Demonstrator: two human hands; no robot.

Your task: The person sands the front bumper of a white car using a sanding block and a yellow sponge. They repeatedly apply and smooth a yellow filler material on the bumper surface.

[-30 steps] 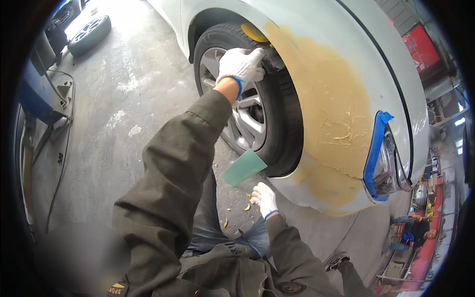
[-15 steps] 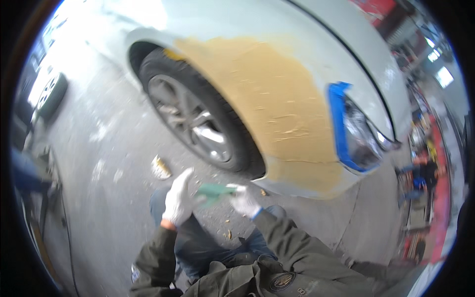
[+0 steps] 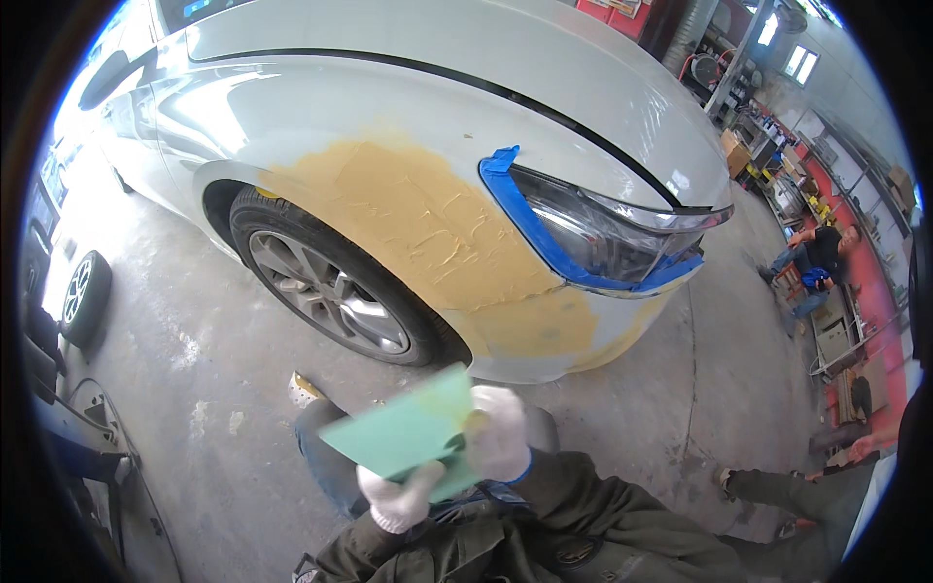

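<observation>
Between my gloved hands is a green sandpaper sheet [image 3: 403, 423], one broad flat part tilted up and another part folded below it. My left hand [image 3: 398, 497], in a white knit glove, is closed on its lower edge with the thumb across it. My right hand [image 3: 501, 435], also in a white glove and slightly blurred, grips the sheet's right side. In front stands a white car; tan filler [image 3: 418, 219] with ridges and flakes covers the fender and bumper corner. Blue tape [image 3: 520, 209] borders the headlight [image 3: 593, 228].
The front wheel [image 3: 330, 282] stands just beyond my knees. A loose wheel [image 3: 86, 298] and a cable [image 3: 136, 466] are on the left. At the right, a person [image 3: 821, 255] sits by cluttered shelves, and another person's leg [image 3: 792, 496] reaches in near me.
My left hand, raised and apart before, has come down onto the green sheet, which shows larger and flatter now. The view has swung, bringing in more of the hood and headlight.
</observation>
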